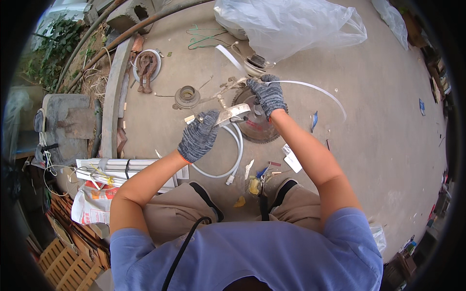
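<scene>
Both hands wear grey striped knit gloves. My left hand (199,136) is closed on the near end of a dusty metal fitting (233,114), which has a pale curved plate and a short stem. My right hand (268,96) is closed at the far end, by a thin branching metal part (233,86); whether the two parts are joined I cannot tell. Below them a round toothed saw blade (262,130) lies on the floor. A thin white strip (315,88) arcs rightward from beside my right hand. A grey hose (239,150) curls near my left hand.
A dusty metal ring with rods (187,96) lies left of the blade, and another round part (255,65) beyond it. Clear plastic sheeting (296,26), green wire hangers (206,38) and rusty pliers (145,70) lie farther off. White strips (121,167) are bundled at my left.
</scene>
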### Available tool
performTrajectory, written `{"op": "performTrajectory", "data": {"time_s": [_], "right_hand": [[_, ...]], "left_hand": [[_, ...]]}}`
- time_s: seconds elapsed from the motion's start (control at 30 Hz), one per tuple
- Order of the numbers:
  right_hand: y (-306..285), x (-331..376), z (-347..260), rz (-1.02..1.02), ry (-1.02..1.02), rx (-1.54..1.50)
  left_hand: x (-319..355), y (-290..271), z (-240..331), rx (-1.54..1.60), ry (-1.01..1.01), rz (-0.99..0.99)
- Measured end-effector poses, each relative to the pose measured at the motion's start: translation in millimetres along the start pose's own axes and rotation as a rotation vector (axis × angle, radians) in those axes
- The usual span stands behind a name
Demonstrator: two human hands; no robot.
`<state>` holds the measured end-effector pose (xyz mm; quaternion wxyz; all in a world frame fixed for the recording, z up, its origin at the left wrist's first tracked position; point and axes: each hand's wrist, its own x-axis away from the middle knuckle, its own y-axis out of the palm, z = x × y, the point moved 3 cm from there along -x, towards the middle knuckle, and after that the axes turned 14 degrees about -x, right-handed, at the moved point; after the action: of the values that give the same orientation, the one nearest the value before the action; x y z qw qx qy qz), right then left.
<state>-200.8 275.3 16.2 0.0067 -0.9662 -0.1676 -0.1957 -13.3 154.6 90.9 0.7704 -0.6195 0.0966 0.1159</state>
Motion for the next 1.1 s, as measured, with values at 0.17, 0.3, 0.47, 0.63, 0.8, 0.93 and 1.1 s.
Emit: {"op": "performTrajectory", "data": {"time_s": [0.17,0.3,0.47,0.63,0.8,0.93,1.1], "right_hand": [[-5,7,-16,-0.427,-0.034,-0.053],[-27,-18,10,-0.512,-0.205,0.103],[-37,-21,20,-0.392,-0.422,0.214],[-33,-7,5,-0.264,-0.721,0.511],[-14,30,-14,-0.317,-0.598,0.396],[0,53,-32,-0.408,-0.728,0.491],[-3,62,-44,-0.536,-0.637,0.478]], "left_hand": [[5,5,-3,-0.042,0.183,-0.082],[14,14,-6,-0.089,0.332,-0.159],[22,21,-12,-0.138,0.153,-0.387],[30,17,-31,0.74,-0.277,-0.898],[-44,9,-48,0.912,-0.661,-0.396],[-70,26,-30,1.006,-0.705,-0.266],[-79,6,-13,1.12,-0.516,-0.146]]}}
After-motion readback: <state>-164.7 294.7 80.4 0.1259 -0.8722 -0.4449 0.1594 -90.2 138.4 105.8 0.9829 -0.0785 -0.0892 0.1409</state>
